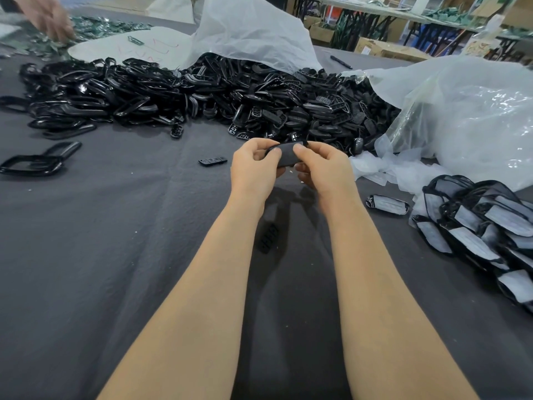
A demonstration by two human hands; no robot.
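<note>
My left hand [253, 166] and my right hand [323, 166] together hold a small black plastic key-fob part [285, 154] above the grey cloth, thumbs pressed on its top face and fingers curled under it. Behind my hands lies a big heap of black plastic shells and frames [202, 93]. A black button pad [212, 161] lies flat just left of my left hand. Another black part [269, 233] sits on the cloth between my forearms.
Grey cloth covers the table [115, 255]. At the right lie a pile of film-covered black pieces [484, 226] and one loose piece [388, 204]. Clear plastic bags [467, 116] sit at the right and back. Two black frames [40, 160] lie far left. Another person's hand [50, 17] reaches in top left.
</note>
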